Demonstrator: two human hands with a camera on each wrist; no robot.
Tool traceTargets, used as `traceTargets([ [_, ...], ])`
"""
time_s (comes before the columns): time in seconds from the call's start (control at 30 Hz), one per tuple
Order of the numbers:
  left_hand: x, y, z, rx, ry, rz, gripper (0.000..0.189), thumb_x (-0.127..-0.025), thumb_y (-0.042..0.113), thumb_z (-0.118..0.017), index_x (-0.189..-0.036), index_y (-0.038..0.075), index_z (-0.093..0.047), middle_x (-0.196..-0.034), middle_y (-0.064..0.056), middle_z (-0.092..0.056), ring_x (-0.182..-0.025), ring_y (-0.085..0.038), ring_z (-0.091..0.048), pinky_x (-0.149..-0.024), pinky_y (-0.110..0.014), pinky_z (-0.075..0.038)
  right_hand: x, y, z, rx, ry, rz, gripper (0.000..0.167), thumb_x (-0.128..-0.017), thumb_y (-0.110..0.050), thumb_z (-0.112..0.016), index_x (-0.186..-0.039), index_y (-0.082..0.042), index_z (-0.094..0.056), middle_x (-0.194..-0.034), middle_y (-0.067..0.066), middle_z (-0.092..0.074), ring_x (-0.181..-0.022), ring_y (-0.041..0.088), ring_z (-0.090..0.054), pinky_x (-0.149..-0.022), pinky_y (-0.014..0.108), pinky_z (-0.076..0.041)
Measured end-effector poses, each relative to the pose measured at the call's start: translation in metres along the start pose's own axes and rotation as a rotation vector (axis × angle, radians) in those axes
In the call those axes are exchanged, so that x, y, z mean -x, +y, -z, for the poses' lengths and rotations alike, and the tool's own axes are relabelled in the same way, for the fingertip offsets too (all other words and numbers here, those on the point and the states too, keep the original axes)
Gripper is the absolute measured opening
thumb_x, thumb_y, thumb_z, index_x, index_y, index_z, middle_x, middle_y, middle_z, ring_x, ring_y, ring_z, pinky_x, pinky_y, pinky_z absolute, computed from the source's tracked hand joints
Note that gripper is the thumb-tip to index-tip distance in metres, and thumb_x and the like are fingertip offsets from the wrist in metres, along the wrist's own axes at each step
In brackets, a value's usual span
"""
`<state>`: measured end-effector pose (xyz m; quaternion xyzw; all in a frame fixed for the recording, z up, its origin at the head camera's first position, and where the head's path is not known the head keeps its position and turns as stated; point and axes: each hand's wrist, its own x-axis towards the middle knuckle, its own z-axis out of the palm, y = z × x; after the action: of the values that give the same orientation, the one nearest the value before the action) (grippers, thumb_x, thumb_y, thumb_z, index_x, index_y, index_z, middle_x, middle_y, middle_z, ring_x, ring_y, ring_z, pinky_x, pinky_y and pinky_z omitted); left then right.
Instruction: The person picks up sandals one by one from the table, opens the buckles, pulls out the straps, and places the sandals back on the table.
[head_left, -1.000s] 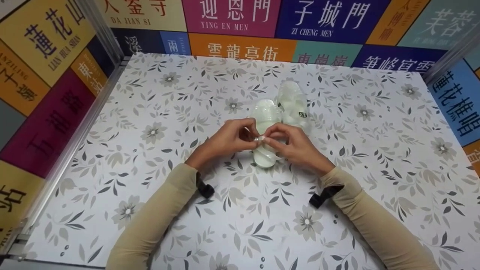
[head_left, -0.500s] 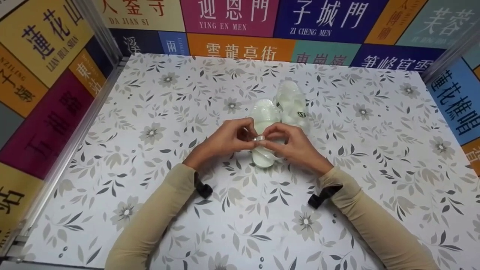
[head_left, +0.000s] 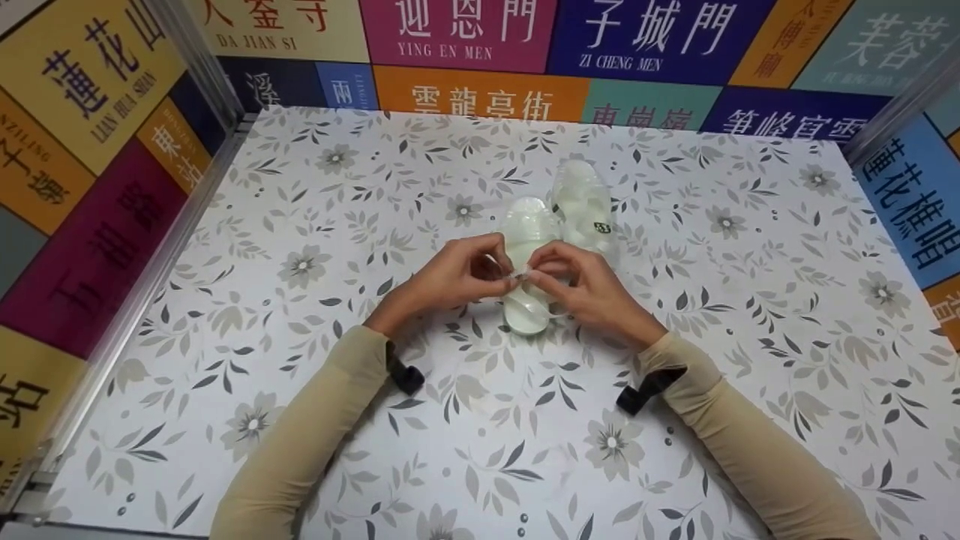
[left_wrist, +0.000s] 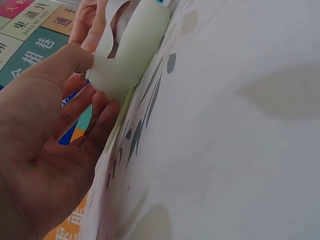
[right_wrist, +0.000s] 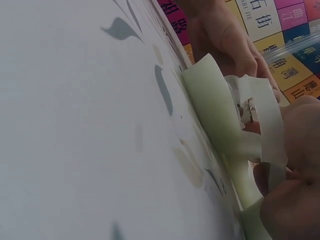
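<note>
A pale green, slightly see-through sandal lies lengthwise on the table in the head view, under both hands. My left hand and my right hand meet over its middle. Thumb and fingers of each pinch the thin sandal strap from opposite sides. A loop of this strap stands up from the sandal's side in the right wrist view. In the left wrist view the sandal's rounded green end sits beside the left fingers. Fingertips hide most of the fastening.
A second matching sandal with a small dark label lies just behind and to the right. Grey leaves and flowers pattern the white table covering. Panels with coloured lettering stand along the back and sides.
Both hands stay in place over the sandal. The right fingertips shift slightly on the strap, and the light strip between the hands looks smaller. Neither sandal has visibly moved on the table.
</note>
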<state>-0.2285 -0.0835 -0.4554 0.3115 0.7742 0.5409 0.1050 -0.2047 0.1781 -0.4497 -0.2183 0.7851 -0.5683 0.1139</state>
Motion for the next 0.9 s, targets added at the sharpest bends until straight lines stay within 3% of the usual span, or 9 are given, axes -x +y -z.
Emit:
traceTargets([
  [0.3,0.0003,0.0009,0.0014,0.028,-0.003,0.047,0.021,-0.096,0.015,-0.083,-0.11,0.009,-0.068,-0.109,-0.002,-0.077,-0.093,-0.017,-0.077,-0.086,-0.033,-0.065,-0.0029,0.0015,-0.0029,0.046,0.034,0.047,0.022,-0.103,-0.026,-0.077,-0.121,-0.015,-0.07,-0.12,0.003,-0.079,-0.115,0.019,-0.078,-0.099,0.032,-0.063],
  [0.53,-0.0003,0.0019,0.0024,-0.01,-0.01,0.047,0.025,-0.097,0.02,-0.084,-0.12,0.018,-0.075,-0.118,0.0,-0.077,-0.092,-0.017,-0.076,-0.084,-0.03,-0.062,-0.0039,0.0013,-0.0046,0.086,0.067,0.085,0.021,-0.103,-0.025,-0.077,-0.123,-0.019,-0.074,-0.117,0.0,-0.082,-0.111,0.019,-0.079,-0.079,0.033,-0.067],
  [0.73,-0.0006,0.0015,0.0025,-0.032,-0.013,0.022,0.026,-0.097,0.023,-0.084,-0.122,0.02,-0.078,-0.119,0.003,-0.078,-0.091,-0.015,-0.074,-0.08,-0.027,-0.059,-0.0031,0.002,-0.0031,0.194,0.094,0.096,0.024,-0.105,-0.031,-0.074,-0.128,-0.022,-0.074,-0.119,-0.006,-0.081,-0.101,0.018,-0.078,-0.083,0.03,-0.063],
  [0.9,-0.0013,0.0028,0.0017,-0.046,-0.012,-0.004,0.023,-0.097,0.02,-0.083,-0.119,0.018,-0.079,-0.115,0.002,-0.077,-0.088,-0.012,-0.069,-0.076,-0.025,-0.055,-0.0018,0.0019,-0.0009,0.241,0.081,0.071,0.03,-0.106,-0.035,-0.072,-0.133,-0.022,-0.075,-0.125,-0.005,-0.078,-0.09,0.018,-0.075,-0.073,0.029,-0.064],
])
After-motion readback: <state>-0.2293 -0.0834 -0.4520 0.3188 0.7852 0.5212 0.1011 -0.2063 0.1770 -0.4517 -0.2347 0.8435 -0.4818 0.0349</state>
